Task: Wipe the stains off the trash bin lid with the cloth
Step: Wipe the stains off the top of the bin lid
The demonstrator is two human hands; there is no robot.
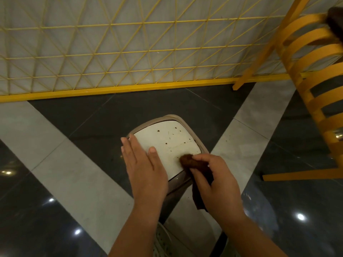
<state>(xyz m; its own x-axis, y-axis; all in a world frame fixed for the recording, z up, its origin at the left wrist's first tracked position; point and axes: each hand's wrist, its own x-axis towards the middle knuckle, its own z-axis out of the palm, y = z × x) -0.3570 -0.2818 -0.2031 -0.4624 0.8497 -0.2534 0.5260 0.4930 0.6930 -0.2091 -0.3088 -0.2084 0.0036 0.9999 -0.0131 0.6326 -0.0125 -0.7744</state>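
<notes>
right hand clenched on cloth — left hand flat on spotted lid

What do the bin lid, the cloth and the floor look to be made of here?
Trash bin lid: likely plastic, matte off-white panel in a beige moulded rim, dotted with dark specks.
Cloth: soft dark brown fabric, bunched and drooping from the right hand.
Floor: apparently polished stone or ceramic tile, grey and black, with grout lines and mirrored lights.
</notes>
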